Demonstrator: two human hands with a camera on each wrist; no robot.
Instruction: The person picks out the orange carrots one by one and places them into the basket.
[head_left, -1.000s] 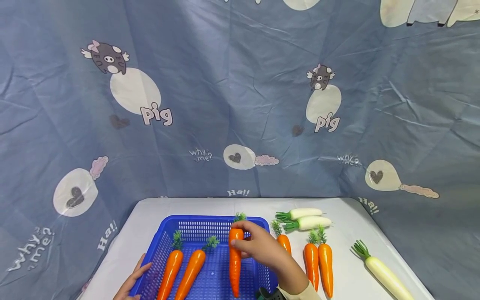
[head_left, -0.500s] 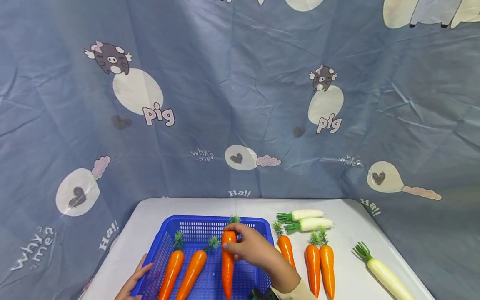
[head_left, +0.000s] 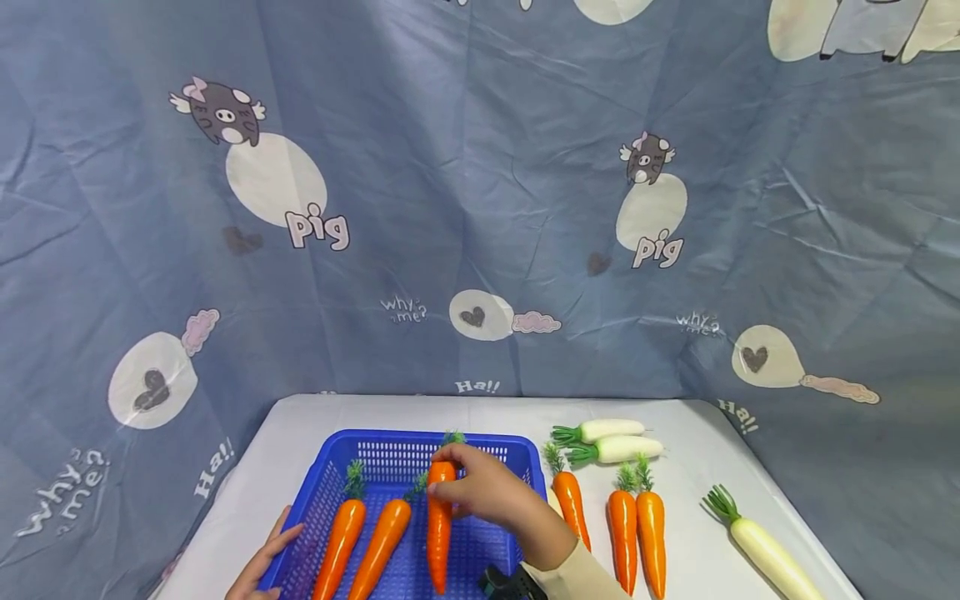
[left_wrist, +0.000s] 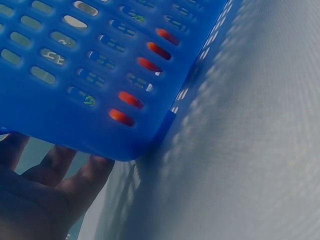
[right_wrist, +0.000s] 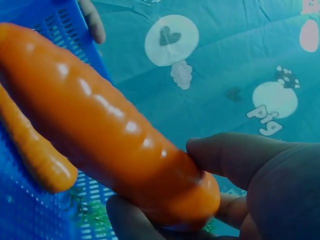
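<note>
In the head view my right hand (head_left: 483, 492) grips a glossy orange carrot (head_left: 438, 533) near its leafy top, its tip pointing toward me over the blue basket (head_left: 420, 437). The right wrist view shows the thumb and fingers on opposite sides of the carrot's thick end (right_wrist: 185, 200). My left hand (head_left: 262, 562) lies at the basket's left side, extended fingers over the rim; the left wrist view shows these fingers (left_wrist: 82, 185) meeting the rim, tips partly hidden. Two other carrots, one far left (head_left: 341, 546) and one beside it (head_left: 384, 546), lie in the basket.
Right of the basket, several carrots (head_left: 624, 525) lie on the white table (head_left: 705, 450). Two white radishes (head_left: 618, 446) sit behind them, and another radish (head_left: 776, 554) lies near the right edge. A blue printed cloth (head_left: 465, 208) hangs behind the table.
My right hand has moved left across the basket with the carrot, bringing it close to the two lying there. The left hand has stayed at the rim.
</note>
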